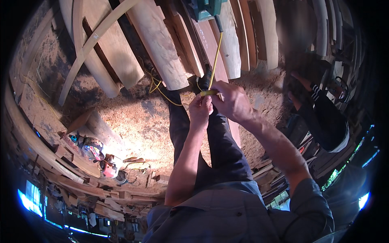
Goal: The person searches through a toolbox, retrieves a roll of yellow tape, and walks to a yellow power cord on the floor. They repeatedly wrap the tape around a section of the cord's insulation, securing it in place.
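Observation:
My left hand (200,110) and my right hand (231,100) meet in front of me, both closed on a yellow cable (215,56). The cable runs up from my fingers to a green power tool (205,8) that lies on the wooden planks (160,44) at the top of the view. A second loop of yellow cable (159,90) trails left over the sawdust. A dark plug-like piece (206,79) sits just above my hands on the cable. My dark trousers (221,146) show below my hands.
Curved and straight wooden boards (101,44) lie stacked across the sawdust floor (137,121). Small tools and a red-white object (109,169) sit at the lower left. Another person in dark clothes (324,121) is at the right. Timber pieces (52,154) ring the left side.

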`<action>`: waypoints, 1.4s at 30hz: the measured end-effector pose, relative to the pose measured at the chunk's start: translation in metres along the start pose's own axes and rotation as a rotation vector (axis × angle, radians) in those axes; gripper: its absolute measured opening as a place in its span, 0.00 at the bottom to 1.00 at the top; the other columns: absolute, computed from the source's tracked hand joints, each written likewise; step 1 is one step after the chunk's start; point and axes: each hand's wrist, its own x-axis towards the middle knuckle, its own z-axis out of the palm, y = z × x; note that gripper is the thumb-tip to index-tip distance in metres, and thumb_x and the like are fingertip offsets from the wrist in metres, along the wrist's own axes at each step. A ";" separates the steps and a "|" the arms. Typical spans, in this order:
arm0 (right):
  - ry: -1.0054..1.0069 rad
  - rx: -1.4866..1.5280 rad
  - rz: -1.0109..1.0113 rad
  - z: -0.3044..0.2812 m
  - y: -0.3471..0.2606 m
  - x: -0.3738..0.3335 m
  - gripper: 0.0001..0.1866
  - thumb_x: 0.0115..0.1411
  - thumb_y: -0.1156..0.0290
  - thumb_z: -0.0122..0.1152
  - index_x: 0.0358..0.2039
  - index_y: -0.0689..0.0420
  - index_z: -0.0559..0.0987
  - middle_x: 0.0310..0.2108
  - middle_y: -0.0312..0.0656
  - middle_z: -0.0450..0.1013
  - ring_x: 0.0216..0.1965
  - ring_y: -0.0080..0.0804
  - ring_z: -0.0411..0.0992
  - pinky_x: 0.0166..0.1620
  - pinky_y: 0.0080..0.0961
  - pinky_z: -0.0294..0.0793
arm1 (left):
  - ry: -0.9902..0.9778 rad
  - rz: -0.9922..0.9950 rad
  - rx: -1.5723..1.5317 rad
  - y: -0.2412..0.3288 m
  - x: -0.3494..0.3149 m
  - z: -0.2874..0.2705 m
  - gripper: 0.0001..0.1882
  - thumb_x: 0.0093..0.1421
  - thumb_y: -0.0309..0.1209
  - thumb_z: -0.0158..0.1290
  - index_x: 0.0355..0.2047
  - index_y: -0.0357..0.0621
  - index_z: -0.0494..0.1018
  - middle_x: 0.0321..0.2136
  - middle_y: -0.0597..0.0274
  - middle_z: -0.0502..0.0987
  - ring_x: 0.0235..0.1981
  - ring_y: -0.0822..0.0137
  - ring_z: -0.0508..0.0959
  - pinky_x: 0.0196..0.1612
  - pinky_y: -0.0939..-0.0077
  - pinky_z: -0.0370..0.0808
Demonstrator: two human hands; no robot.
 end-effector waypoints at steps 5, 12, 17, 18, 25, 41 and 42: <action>0.229 0.125 0.105 0.007 0.019 -0.033 0.08 0.57 0.78 0.61 0.37 0.59 0.74 0.27 0.47 0.76 0.28 0.47 0.79 0.30 0.36 0.78 | 0.041 -0.033 0.065 0.003 -0.001 0.007 0.09 0.65 0.27 0.56 0.43 0.35 0.75 0.25 0.68 0.74 0.16 0.83 0.66 0.18 0.86 0.61; 0.201 0.424 0.446 0.010 0.038 -0.048 0.08 0.61 0.75 0.63 0.40 0.60 0.74 0.37 0.44 0.79 0.37 0.27 0.78 0.44 0.26 0.78 | 0.046 0.001 0.158 -0.006 0.000 0.014 0.12 0.64 0.28 0.57 0.44 0.33 0.75 0.26 0.67 0.75 0.17 0.83 0.67 0.18 0.87 0.61; 0.115 1.063 0.591 0.013 0.067 -0.053 0.10 0.60 0.80 0.60 0.41 0.56 0.72 0.43 0.44 0.78 0.43 0.28 0.78 0.43 0.22 0.76 | 0.056 0.005 0.190 -0.009 0.003 0.015 0.12 0.64 0.28 0.57 0.44 0.32 0.75 0.25 0.68 0.74 0.17 0.84 0.67 0.18 0.87 0.61; 0.084 1.145 0.619 0.011 0.067 -0.052 0.10 0.60 0.81 0.60 0.41 0.55 0.72 0.44 0.44 0.78 0.44 0.29 0.78 0.42 0.22 0.76 | 0.056 0.001 0.186 -0.009 0.003 0.015 0.12 0.64 0.28 0.57 0.44 0.32 0.75 0.24 0.68 0.74 0.16 0.83 0.67 0.18 0.87 0.60; 0.063 1.218 0.552 0.022 0.085 -0.054 0.12 0.57 0.84 0.62 0.36 0.54 0.70 0.43 0.43 0.78 0.43 0.31 0.78 0.44 0.25 0.76 | 0.019 -0.007 0.074 -0.010 0.004 0.015 0.12 0.64 0.29 0.57 0.44 0.34 0.76 0.24 0.68 0.73 0.16 0.84 0.66 0.17 0.87 0.58; -0.013 1.097 0.587 0.012 0.084 -0.040 0.14 0.60 0.73 0.65 0.45 0.61 0.74 0.38 0.41 0.77 0.38 0.25 0.76 0.45 0.27 0.78 | 0.073 -0.063 0.139 -0.007 0.009 0.024 0.12 0.64 0.38 0.59 0.35 0.40 0.76 0.18 0.77 0.65 0.14 0.87 0.59 0.16 0.86 0.51; -0.031 1.099 0.591 0.011 0.084 -0.038 0.15 0.60 0.74 0.65 0.46 0.61 0.74 0.38 0.41 0.77 0.37 0.25 0.76 0.45 0.27 0.79 | 0.070 -0.057 0.143 -0.007 0.009 0.025 0.13 0.64 0.38 0.59 0.35 0.40 0.75 0.18 0.77 0.65 0.14 0.87 0.59 0.16 0.86 0.51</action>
